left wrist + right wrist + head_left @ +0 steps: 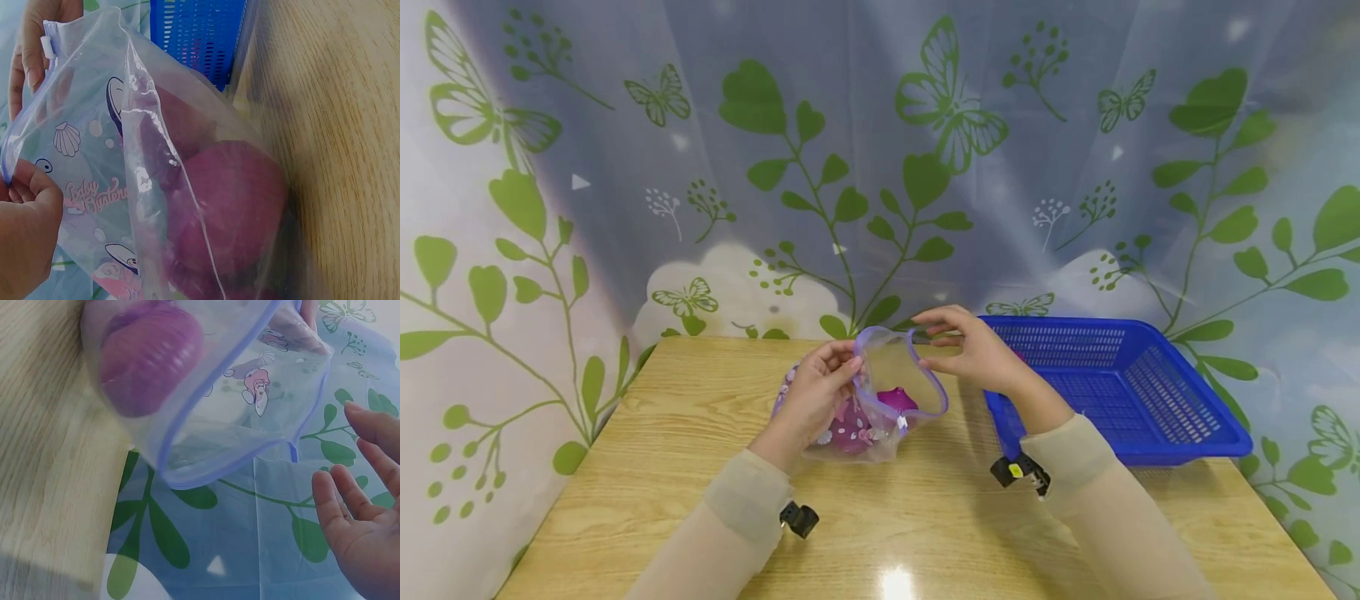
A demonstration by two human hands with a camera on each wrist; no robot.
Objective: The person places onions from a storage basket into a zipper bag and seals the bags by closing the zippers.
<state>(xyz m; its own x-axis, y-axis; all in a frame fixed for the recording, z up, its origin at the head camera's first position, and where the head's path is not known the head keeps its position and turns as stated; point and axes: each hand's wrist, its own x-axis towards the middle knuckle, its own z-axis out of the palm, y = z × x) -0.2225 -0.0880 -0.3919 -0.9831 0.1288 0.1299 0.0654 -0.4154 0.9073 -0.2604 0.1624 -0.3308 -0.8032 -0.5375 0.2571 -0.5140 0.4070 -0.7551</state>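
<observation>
My left hand point(816, 392) pinches the lilac-edged rim of a see-through zip bag point(880, 452), whose mouth gapes toward the right. The bag has printed shells, cartoon figures and "Baby Oysters" lettering, and a small white zip slider point(46, 47). Inside lie rounded magenta-purple things point(228, 206); their kind is unclear through the plastic. One magenta piece point(897, 399) with a pointed outline shows near the opening. Beside the mouth, my right hand point(981, 354) holds nothing, its fingers spread and loosely bent; the right wrist view shows it apart from the rim.
A blue perforated plastic basket point(1206, 408) stands to the right on the wooden table point(700, 483), with a bit of pink point(1019, 356) by its left wall. Behind hangs a curtain point(850, 125) printed with leaves and butterflies. Small black cameras point(799, 518) sit on both wrists.
</observation>
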